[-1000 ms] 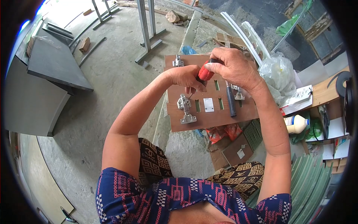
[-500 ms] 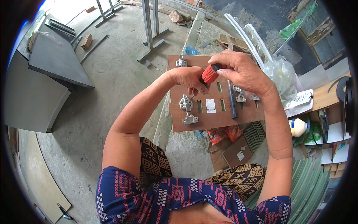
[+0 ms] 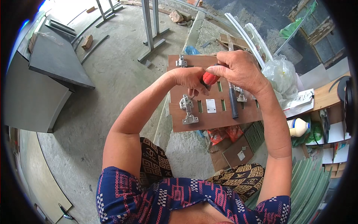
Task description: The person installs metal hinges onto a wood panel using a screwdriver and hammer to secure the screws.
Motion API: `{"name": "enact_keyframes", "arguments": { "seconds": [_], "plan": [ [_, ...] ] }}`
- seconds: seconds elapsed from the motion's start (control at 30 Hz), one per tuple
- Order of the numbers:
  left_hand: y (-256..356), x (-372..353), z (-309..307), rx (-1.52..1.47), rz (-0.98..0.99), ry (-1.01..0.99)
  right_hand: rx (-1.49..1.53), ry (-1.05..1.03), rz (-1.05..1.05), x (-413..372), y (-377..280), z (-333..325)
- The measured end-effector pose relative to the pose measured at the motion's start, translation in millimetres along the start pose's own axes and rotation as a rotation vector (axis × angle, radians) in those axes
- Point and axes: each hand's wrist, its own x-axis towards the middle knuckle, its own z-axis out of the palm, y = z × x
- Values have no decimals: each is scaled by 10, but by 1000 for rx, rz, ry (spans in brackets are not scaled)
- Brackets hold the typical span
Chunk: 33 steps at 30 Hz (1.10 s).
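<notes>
A screwdriver with a red and black handle [image 3: 210, 78] slants over a brown wood-look board [image 3: 201, 121]. My right hand [image 3: 240, 71] is closed around the rear of that handle. At its front end, my left hand [image 3: 192, 79] has its fingers curled in; the shaft and tip are mostly hidden there. Just below my left fingers, a metal cabinet hinge [image 3: 187, 108] sits on the board. Another hinge [image 3: 181, 61] is at the far left edge, and a third hinge [image 3: 241, 96] lies right of a long tool with a dark grip [image 3: 234, 104]. A white label [image 3: 210, 106] is between slots.
Dark panels [image 3: 56, 56] stand at left on the concrete floor. Metal frame legs [image 3: 149, 33] rise beyond the board. To the right are a clear plastic bag [image 3: 279, 76], a white bottle [image 3: 298, 127] and stacked green strips [image 3: 307, 183]. Red packets [image 3: 233, 132] lie under the board's near edge.
My right hand has shifted slightly right and turned on the screwdriver handle, covering its black end more. My left hand stays nearly still.
</notes>
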Motion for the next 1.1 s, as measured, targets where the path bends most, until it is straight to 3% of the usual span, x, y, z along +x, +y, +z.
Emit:
{"name": "enact_keyframes", "arguments": {
  "seconds": [0.17, 0.27, 0.37, 0.47, 0.57, 0.67, 0.77, 0.87, 0.97, 1.1],
  "plan": [
    [-5, -7, -5, -12, 1, -2, -107, -113, 75, -3, -16, -69],
    [-31, -4, 1, -24, 50, 19, 75, -12, 28, -79, -86, -107],
    [-24, -4, -2, -47, 69, 13, 394, 141, -253, -56, 135, 150],
    [-12, -14, 0, -64, 59, 5, 278, 124, -276, -29, 219, 171],
    [-8, -21, -16, -63, 30, -23, 273, 6, -56, -34, 125, 87],
    [-18, -24, -26, -64, 31, -15, 154, 3, 32, -16, 66, 63],
    [28, -67, -23, -54, 54, 34, 66, 81, 1, -11, 8, 68],
    [87, -135, -81, -28, 100, 76, 128, 224, -129, 30, 0, 42],
    [385, -430, -154, -26, 123, 81, 249, 297, -124, 61, -163, -81],
    [384, -605, -211, 20, 36, 35, 245, 272, -210, 147, -253, -4]
  ]
}}
